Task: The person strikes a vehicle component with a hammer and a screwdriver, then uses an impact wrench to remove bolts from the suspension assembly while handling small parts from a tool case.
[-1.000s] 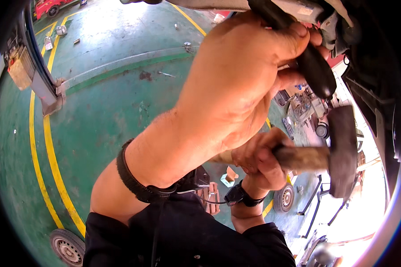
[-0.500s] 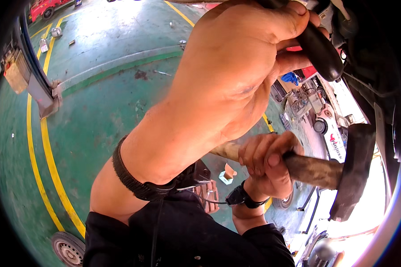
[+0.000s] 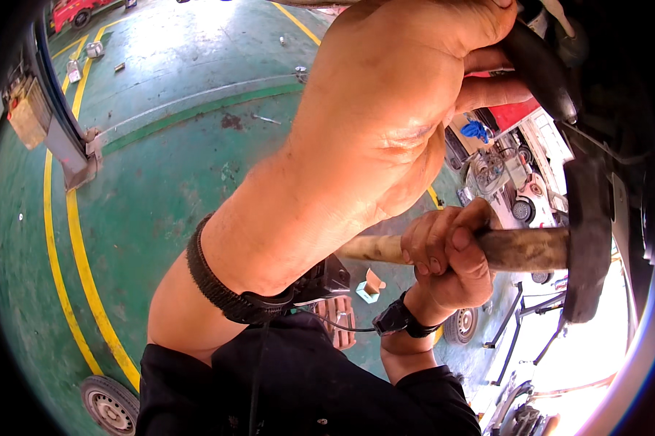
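Note:
My left hand (image 3: 429, 65), raised at the top of the view, has its fingers wrapped round a black rounded handle (image 3: 542, 73). The far part of that tool is out of sight, so its kind is hidden. Lower down, my right hand (image 3: 451, 251) grips the wooden handle of a hammer (image 3: 527, 249) close to its middle. The hammer's dark, heavy head stands upright at the right, below the end of the black handle and apart from it. Part of the hammer's handle passes behind my left forearm.
Dark vehicle parts (image 3: 611, 87) hang close along the upper right. A lift post (image 3: 58, 131) stands at the left on the green floor (image 3: 160, 189). Below me are a small open box (image 3: 371, 287) and a wheel (image 3: 111, 403). Further wheels and machinery lie at the right.
The hammer has swung upward, its head now nearer the black handle and its shaft closer to level. My left hand and the black handle have shifted slightly to the right.

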{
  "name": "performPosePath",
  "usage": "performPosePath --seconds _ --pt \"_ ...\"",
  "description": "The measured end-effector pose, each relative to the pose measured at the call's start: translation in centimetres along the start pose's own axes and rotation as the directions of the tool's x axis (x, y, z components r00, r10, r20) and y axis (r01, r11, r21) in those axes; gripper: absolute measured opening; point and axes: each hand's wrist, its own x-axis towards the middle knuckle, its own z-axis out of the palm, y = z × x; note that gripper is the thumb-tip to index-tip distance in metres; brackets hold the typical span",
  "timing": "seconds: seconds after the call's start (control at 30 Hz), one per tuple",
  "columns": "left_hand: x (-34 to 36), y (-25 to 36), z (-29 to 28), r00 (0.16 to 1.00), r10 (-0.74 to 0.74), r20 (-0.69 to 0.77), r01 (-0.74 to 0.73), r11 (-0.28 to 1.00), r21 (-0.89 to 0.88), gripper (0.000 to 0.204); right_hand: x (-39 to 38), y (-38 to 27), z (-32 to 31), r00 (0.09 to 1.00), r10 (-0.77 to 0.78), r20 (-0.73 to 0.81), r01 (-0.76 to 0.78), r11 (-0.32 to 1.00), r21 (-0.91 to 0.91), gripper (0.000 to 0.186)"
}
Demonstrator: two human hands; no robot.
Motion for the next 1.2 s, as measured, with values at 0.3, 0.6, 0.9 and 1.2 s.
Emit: performPosePath --seconds 0.3,0.6,0.9,1.2 --pt "0.5 0.0 -0.2 1.0 0.005 -0.004 -0.005 1.0 -0.003 0.022 -0.3 -0.7 1.3 0.999 0.017 -0.029 -0.017 1.0 0.003 0.018" --pt "0.4 -0.1 -0.9 0.998 -0.011 -0.054 0.01 1.0 -0.015 0.022 0.3 -0.2 0.3 0.996 0.084 -0.008 -0.083 0.993 0.08 0.012" --pt "0.6 0.3 -1.8 0.993 -0.022 -0.12 0.023 1.0 0.0 0.022 1.5 0.9 0.7 0.999 -0.037 -0.002 0.037 0.994 0.103 0.014" --pt "0.5 0.7 -2.7 0.988 -0.065 -0.138 0.066 0.998 0.001 0.023 6.5 -0.2 3.8 0.989 -0.091 -0.114 0.091 0.996 0.001 0.057"
